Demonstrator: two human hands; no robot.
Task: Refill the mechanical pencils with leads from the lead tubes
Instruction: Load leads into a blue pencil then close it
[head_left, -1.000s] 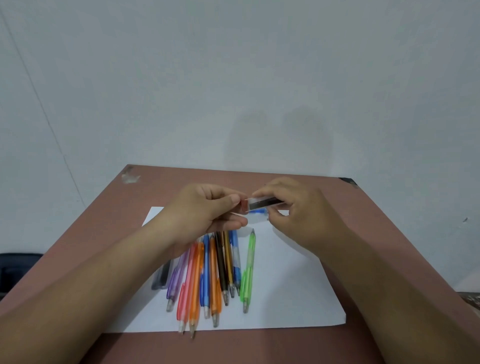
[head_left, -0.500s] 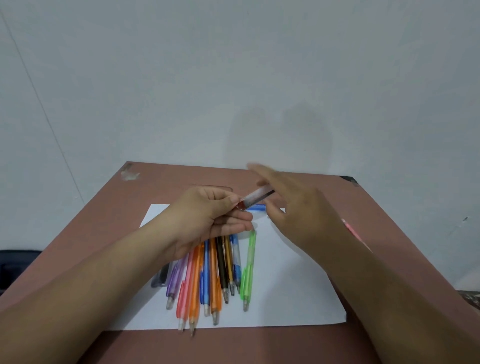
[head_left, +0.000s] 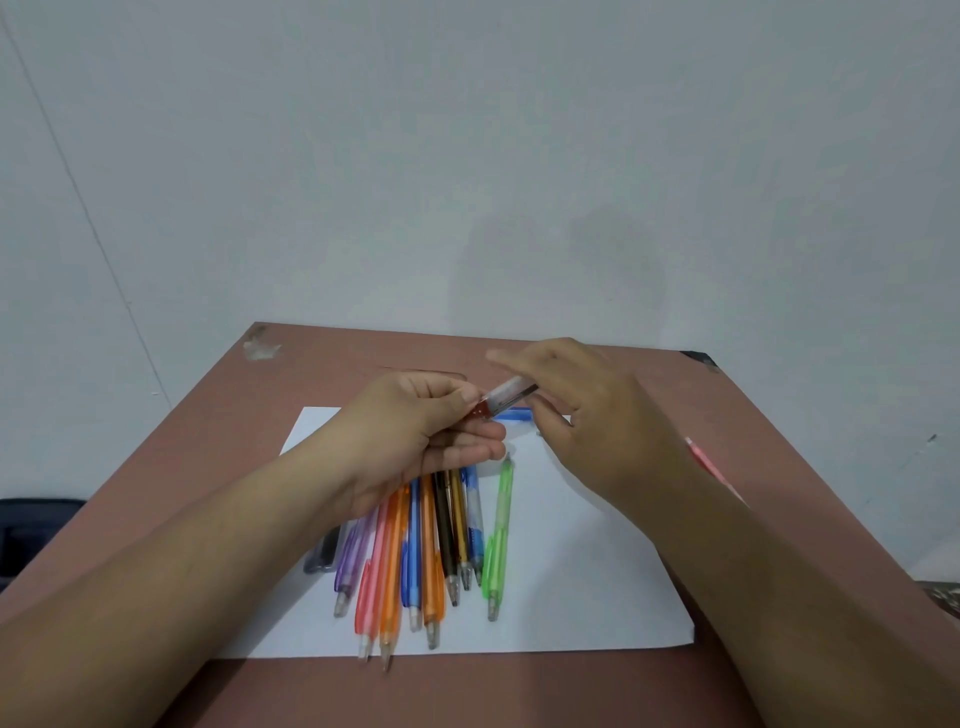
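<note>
Lead tube (head_left: 506, 396) sits pinched in my left grip (head_left: 415, 441), right grip (head_left: 587, 415) open above it; next I'd tip leads out, carefully.

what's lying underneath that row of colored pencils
A white sheet of paper on the brown table lies under the pencils. The left hand covers their far ends.

We saw a brown counter (head_left: 649, 395) with a white paper (head_left: 582, 587) on it. The pencils (head_left: 415, 551) were purple, pink, orange, blue, black, gold and green. The lead tube (head_left: 506, 396) was clear with a red end. The wall (head_left: 467, 156) was pale grey.
</note>
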